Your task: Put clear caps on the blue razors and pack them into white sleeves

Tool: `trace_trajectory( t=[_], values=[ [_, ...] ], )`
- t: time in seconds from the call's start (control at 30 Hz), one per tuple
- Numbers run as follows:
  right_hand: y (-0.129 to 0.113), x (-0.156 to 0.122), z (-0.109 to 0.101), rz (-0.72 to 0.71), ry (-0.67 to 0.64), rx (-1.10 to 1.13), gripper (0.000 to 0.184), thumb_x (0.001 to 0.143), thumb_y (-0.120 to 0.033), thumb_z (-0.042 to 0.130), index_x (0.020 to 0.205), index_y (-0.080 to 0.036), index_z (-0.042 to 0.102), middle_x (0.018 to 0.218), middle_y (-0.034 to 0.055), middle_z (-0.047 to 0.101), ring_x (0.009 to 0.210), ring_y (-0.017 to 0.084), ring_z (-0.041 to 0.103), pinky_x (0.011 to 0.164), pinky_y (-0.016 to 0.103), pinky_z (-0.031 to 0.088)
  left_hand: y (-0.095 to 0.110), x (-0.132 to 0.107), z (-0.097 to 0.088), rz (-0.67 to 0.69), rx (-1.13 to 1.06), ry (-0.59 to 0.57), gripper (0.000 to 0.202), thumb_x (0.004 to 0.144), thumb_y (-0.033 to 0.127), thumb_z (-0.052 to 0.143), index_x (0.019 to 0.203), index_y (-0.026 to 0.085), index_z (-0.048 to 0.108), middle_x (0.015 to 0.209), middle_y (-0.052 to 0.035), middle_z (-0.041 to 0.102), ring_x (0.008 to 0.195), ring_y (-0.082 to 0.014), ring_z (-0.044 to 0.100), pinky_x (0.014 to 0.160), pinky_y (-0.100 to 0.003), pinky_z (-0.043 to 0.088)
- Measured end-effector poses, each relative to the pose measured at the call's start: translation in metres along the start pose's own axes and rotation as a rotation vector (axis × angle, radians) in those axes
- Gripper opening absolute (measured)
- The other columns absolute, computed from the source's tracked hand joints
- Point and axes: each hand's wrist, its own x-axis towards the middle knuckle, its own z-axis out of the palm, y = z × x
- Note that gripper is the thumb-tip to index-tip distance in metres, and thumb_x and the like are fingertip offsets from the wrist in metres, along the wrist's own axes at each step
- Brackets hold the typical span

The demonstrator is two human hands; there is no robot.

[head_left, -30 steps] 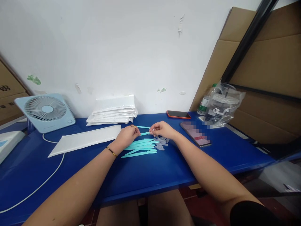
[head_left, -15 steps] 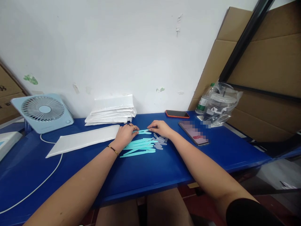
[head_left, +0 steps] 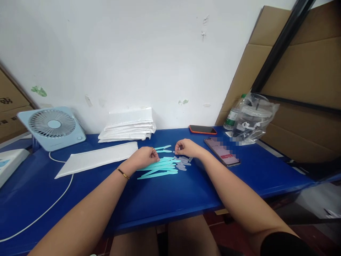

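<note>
A pile of slim turquoise eyebrow razors (head_left: pixel 160 166) lies on the blue table. My left hand (head_left: pixel 145 157) is closed at the pile's upper left, thumb and finger pinching the end of a razor there; the fingers partly hide it. Beyond that hand, two more turquoise razors (head_left: pixel 164 151) lie side by side. Small translucent blade caps (head_left: pixel 183 163) form a loose heap right of the pile. Just above this heap my right hand (head_left: pixel 185 147) is closed in a pinch, with a cap (head_left: pixel 174 152) at its fingertips.
A white padded strip (head_left: pixel 97 159) lies left of my hands, with a stack of white padded packs (head_left: pixel 128 124) behind. A blue fan (head_left: pixel 52 128) with a cable stands far left. Two phones (head_left: pixel 203 129) (head_left: pixel 222 152) and a bagged cup (head_left: pixel 252 119) are at the right.
My left hand has come back from the two far razors to the main pile. My right hand has let go of those razors and moved right to the caps.
</note>
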Motion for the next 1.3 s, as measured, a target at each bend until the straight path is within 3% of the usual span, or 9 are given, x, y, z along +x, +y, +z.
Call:
trace_trajectory(
  t=[0.13, 0.3, 0.57, 0.73, 0.97, 1.3],
  values=[
    [0.007, 0.000, -0.002, 0.018, 0.031, 0.231, 0.018, 0.068, -0.030, 0.067, 0.077, -0.015, 0.063, 0.065, 0.0005, 0.062, 0.051, 0.009, 0.054, 0.047, 0.020, 0.040, -0.001, 0.001, 0.002, -0.052, -0.033, -0.010, 0.025, 0.071, 0.042, 0.053, 0.073, 0.019, 0.064, 0.072, -0.0021, 0.066, 0.063, -0.0161, 0.057, 0.052, -0.023, 0.038],
    [0.006, -0.005, -0.007, -0.052, -0.040, 0.478, 0.026, 0.068, -0.035, 0.068, 0.082, -0.013, 0.062, 0.069, 0.0008, 0.060, 0.050, 0.008, 0.054, 0.047, 0.019, 0.040, -0.014, 0.004, 0.008, -0.028, -0.077, 0.103, 0.030, 0.076, 0.047, 0.049, 0.080, 0.019, 0.059, 0.074, -0.0017, 0.064, 0.063, -0.0152, 0.055, 0.052, -0.024, 0.038],
    [0.000, -0.007, -0.007, -0.028, -0.023, 0.510, 0.029, 0.069, -0.039, 0.067, 0.082, -0.014, 0.059, 0.068, 0.0001, 0.058, 0.052, 0.008, 0.054, 0.045, 0.019, 0.036, -0.015, 0.003, 0.006, -0.002, -0.232, 0.111, 0.021, 0.079, 0.036, 0.045, 0.088, 0.019, 0.054, 0.077, -0.0004, 0.062, 0.064, -0.0134, 0.060, 0.051, -0.021, 0.038],
    [0.000, -0.007, -0.008, -0.051, -0.009, 0.521, 0.028, 0.069, -0.037, 0.069, 0.080, -0.013, 0.061, 0.066, 0.0004, 0.058, 0.052, 0.008, 0.052, 0.048, 0.020, 0.039, -0.021, 0.006, 0.007, -0.002, -0.339, 0.082, 0.033, 0.072, 0.037, 0.054, 0.100, 0.020, 0.050, 0.075, 0.0009, 0.061, 0.061, -0.0135, 0.061, 0.045, -0.020, 0.036],
    [0.000, -0.005, -0.005, -0.056, 0.017, 0.561, 0.027, 0.067, -0.035, 0.070, 0.080, -0.012, 0.063, 0.063, -0.0001, 0.058, 0.054, 0.009, 0.054, 0.049, 0.020, 0.040, -0.022, 0.008, 0.007, 0.010, -0.280, 0.136, 0.028, 0.070, 0.040, 0.057, 0.088, 0.018, 0.059, 0.072, -0.0007, 0.062, 0.065, -0.0145, 0.057, 0.057, -0.023, 0.042],
    [-0.002, -0.002, 0.003, -0.086, 0.007, 0.623, 0.033, 0.066, -0.037, 0.072, 0.083, -0.011, 0.063, 0.064, 0.0022, 0.061, 0.056, 0.010, 0.057, 0.050, 0.020, 0.043, -0.020, 0.010, 0.008, 0.034, -0.344, 0.131, 0.031, 0.069, 0.040, 0.058, 0.088, 0.016, 0.060, 0.069, 0.0006, 0.057, 0.063, -0.0126, 0.053, 0.059, -0.023, 0.044]
  ],
)
